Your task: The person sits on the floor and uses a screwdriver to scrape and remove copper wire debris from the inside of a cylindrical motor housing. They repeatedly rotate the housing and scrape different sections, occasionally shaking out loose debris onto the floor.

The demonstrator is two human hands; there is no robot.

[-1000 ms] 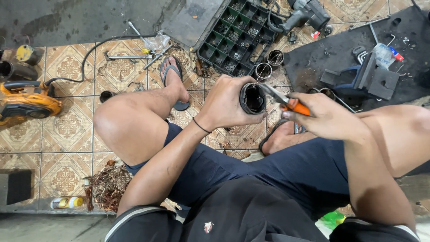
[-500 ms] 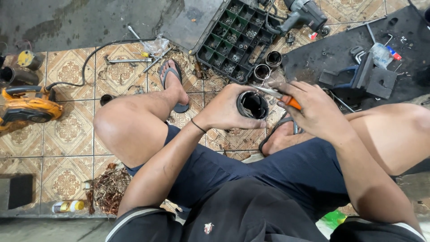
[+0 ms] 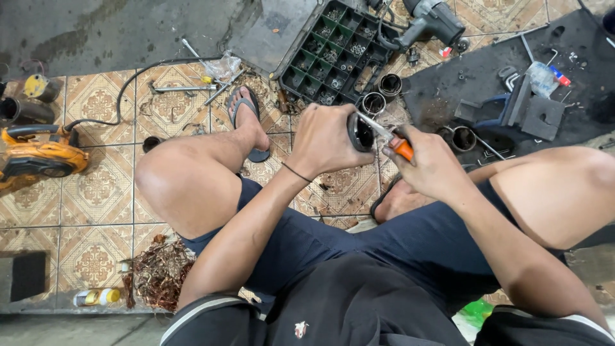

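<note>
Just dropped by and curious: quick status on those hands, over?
Left hand gripping dark metal cylinder. Right hand holding orange-handled screwdriver, tip at the cylinder's open end. Nothing between them.

Dark metal cylinder (image 3: pixel 359 131) mostly wrapped by left hand (image 3: pixel 323 141), only open end showing. Screwdriver (image 3: pixel 391 138) handle buried in right hand (image 3: pixel 432 166); tip lost inside cylinder mouth. Parts in green compartment tray (image 3: pixel 333 54) too small to tell. Orange power tool (image 3: pixel 35 160) cut off at left edge. Right foot hidden behind forearm.
</note>
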